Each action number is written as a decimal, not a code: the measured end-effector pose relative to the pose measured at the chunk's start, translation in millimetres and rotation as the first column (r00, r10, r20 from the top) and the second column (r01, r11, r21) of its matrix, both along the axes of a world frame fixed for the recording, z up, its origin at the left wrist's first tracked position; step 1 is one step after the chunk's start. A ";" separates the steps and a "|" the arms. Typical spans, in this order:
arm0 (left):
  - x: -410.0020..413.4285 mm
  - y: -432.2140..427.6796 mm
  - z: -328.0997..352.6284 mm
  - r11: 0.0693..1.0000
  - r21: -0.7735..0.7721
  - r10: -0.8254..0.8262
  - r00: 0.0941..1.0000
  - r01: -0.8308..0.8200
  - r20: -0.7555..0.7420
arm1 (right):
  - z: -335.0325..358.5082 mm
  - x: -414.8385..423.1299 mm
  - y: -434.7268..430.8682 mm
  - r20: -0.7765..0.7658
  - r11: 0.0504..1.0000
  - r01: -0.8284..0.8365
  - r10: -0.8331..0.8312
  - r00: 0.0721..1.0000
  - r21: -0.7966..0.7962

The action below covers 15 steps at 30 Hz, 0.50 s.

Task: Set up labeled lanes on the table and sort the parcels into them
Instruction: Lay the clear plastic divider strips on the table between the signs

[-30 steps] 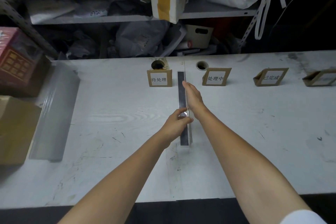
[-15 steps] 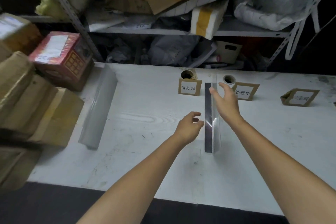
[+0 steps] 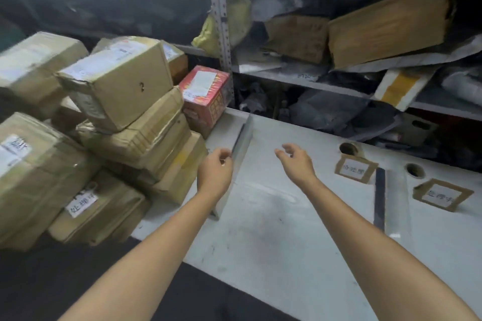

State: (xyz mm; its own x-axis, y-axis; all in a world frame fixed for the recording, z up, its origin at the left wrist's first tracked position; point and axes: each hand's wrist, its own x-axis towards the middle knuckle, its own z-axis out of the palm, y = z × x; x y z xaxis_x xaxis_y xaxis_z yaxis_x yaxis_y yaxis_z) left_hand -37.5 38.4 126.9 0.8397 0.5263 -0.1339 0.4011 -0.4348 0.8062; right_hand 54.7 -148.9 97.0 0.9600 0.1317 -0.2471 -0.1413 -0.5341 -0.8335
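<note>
While right hand [image 3: 297, 163] hovers | divider [image 3: 243, 142] just beside left fingers [image 3: 224, 157]

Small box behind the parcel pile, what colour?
The box is red, white label on top; head view.

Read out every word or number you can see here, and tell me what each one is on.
"2": upper cardboard box.
"处理中": white label on lowest box.
"处理中": right card sign.
Too blurred: left card sign, red box label.
</note>
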 end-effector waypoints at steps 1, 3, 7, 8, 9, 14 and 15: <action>-0.3 10.5 -4.2 1.000 -0.017 0.001 1.000 -0.001 -0.022 | -4.2 -0.4 14.8 -0.034 1.000 0.006 -0.005 0.999 0.019; -1.0 31.4 -18.2 0.999 -0.034 -0.004 0.995 0.000 -0.097 | -13.4 0.1 47.4 -0.096 0.999 0.017 -0.013 0.995 0.049; 3.2 49.8 -45.7 0.995 -0.056 -0.097 0.961 0.085 -0.259 | -32.7 6.0 98.4 -0.163 0.997 0.054 -0.043 0.986 0.062; 4.1 50.8 -51.5 0.991 -0.063 -0.132 0.951 0.119 -0.278 | -37.5 8.3 108.7 -0.173 0.996 0.066 -0.054 0.984 0.063; 4.8 50.5 -56.6 0.985 -0.069 -0.169 0.940 0.155 -0.297 | -42.3 11.2 117.2 -0.181 0.995 0.079 -0.066 0.981 0.065; 10.0 49.6 -80.2 0.949 0.011 -0.293 0.894 0.315 -0.340 | -61.1 20.1 143.4 -0.208 0.989 0.130 -0.114 0.971 0.066; 11.4 51.2 -83.0 0.941 0.057 -0.298 0.895 0.335 -0.332 | -64.2 20.2 146.2 -0.211 0.989 0.131 -0.115 0.971 0.063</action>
State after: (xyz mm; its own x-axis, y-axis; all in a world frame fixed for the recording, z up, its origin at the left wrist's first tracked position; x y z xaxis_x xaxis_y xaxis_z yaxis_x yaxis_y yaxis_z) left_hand -26.1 89.6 43.8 0.8880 0.2664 -0.3749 0.4515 -0.6597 0.6008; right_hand 74.9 -2.6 32.8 0.8991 0.0417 -0.4357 -0.3755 -0.4381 -0.8168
